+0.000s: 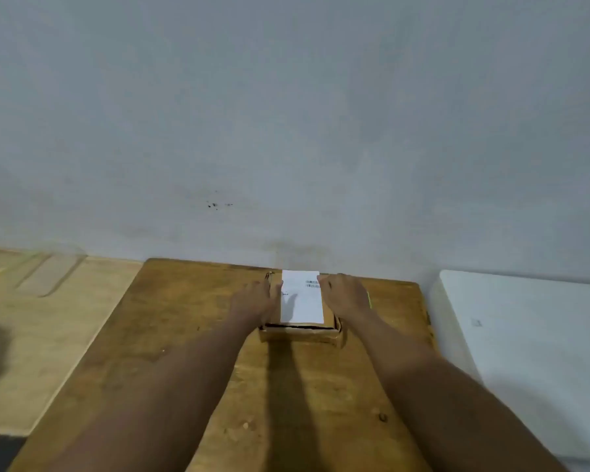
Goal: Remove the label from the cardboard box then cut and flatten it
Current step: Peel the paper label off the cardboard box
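Note:
A small brown cardboard box (300, 333) lies flat on the wooden table (171, 335), close to the wall. A white label (302, 301) with a barcode near its top right covers most of the box's top. My left hand (254, 299) rests on the box's left side, fingers spread beside the label's left edge. My right hand (346, 294) lies on the box's right side, its fingertips touching the label's upper right corner by the barcode. Neither hand has lifted the label.
A grey wall (286, 131) rises right behind the table. A paler wooden surface (31, 335) adjoins on the left, with a clear plastic item (48, 274) at its far end. A white surface (532, 352) stands to the right. A thin yellow-green object (369, 299) peeks out beside my right hand.

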